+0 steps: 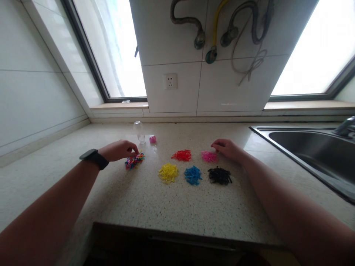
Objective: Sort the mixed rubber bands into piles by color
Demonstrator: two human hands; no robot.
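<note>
My left hand, below a dark wristwatch, dips its pinched fingertips to the top of a mixed-colour pile of what look like small rubber bands. Whatever lies between those fingertips is too small to make out. At the pink pile's upper right edge is my right hand, thumb and finger pressed together; what they hold, if anything, cannot be seen. Between the hands lie single-colour piles: red, yellow, blue and black.
A clear bottle stands behind the mixed pile, with a pink cap beside it. To the right, a steel sink is set into the speckled countertop. Hoses and a socket are on the tiled wall behind.
</note>
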